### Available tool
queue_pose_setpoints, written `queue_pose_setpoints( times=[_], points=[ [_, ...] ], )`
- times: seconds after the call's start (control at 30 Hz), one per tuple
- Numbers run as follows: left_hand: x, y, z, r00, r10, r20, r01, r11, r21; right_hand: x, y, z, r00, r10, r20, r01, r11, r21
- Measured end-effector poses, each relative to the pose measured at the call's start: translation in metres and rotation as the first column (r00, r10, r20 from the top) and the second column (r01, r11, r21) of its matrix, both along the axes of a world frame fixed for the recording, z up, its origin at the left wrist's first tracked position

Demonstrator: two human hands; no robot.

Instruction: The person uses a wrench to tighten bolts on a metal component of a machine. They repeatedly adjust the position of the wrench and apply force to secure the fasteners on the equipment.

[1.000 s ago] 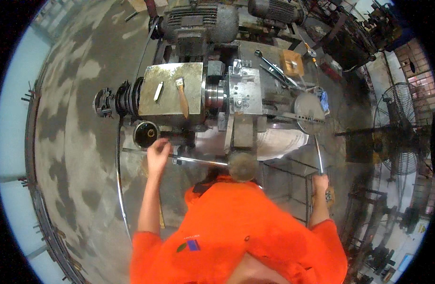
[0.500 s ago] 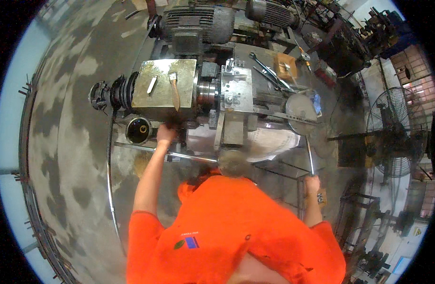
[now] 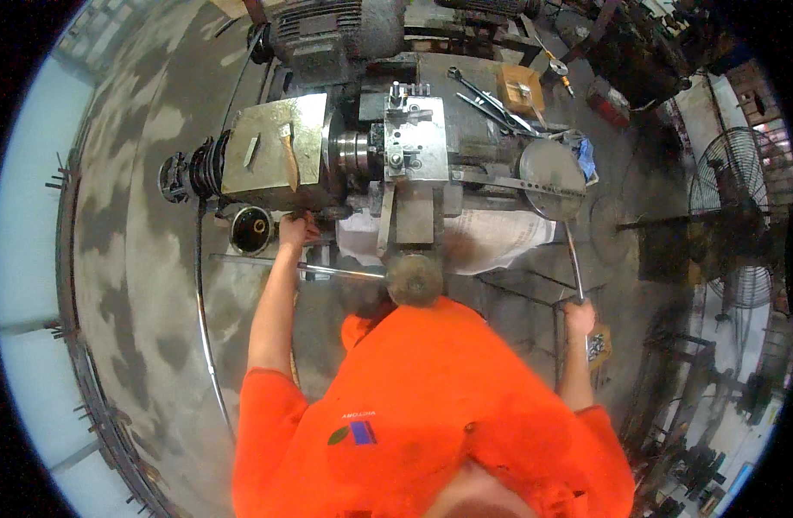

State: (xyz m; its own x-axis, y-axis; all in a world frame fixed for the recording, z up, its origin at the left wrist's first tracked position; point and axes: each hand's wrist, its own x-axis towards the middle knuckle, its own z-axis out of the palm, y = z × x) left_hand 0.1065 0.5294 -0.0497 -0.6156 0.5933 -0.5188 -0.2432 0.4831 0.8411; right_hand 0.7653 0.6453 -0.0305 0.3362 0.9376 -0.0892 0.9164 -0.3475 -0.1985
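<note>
My right hand (image 3: 578, 318) is gripping one lever (image 3: 574, 266), its fingers wrapped round the near end. The lever is standing at my right, below one round plate (image 3: 550, 173); its long axis is running toward me, with its far end pointing to the plate and tipping slightly left. My left hand (image 3: 297, 231) is reaching to the front of one metal box (image 3: 308, 125), its fingers partly curled; I cannot tell whether they are holding anything. One pot (image 3: 244, 233) is sitting just left of that hand, with one ring (image 3: 259, 226) showing inside. Under my left wrist, one bar (image 3: 353, 274) is running crosswise toward one round knob (image 3: 415, 281). On the box, one brush (image 3: 290, 162) and one pale stick (image 3: 252, 152) are lying apart, both pointing mostly away from me. One tool block (image 3: 427, 138) is standing right of the box. Beyond, two motors (image 3: 336, 33) are resting, and one fan (image 3: 729, 216) is standing far right.
</note>
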Motion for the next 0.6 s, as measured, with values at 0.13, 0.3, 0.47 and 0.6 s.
queue_pose_setpoints(
  times=[0.13, 0.3, 0.47, 0.6],
  points=[
    [0.007, 0.007, 0.007, 1.0, 0.025, 0.004, -0.025, 0.999, -0.037, -0.007, 0.0, 0.01, 0.997, 0.001, 0.08, 0.001, 1.0, -0.023],
    [-0.002, 0.014, -0.016, 0.963, 0.006, 0.271, 0.033, 0.99, -0.139, -0.009, 0.008, 0.009, 0.992, -0.104, 0.078, 0.111, 0.99, -0.083],
    [-0.016, 0.012, -0.052, 0.897, -0.133, 0.422, 0.21, 0.967, -0.142, 0.007, 0.014, -0.002, 0.99, -0.072, 0.123, 0.086, 0.99, -0.113],
    [-0.029, 0.005, -0.086, 0.75, -0.196, 0.631, 0.293, 0.955, -0.051, 0.022, 0.03, -0.011, 0.988, -0.076, 0.132, 0.09, 0.991, -0.099]
  ],
)
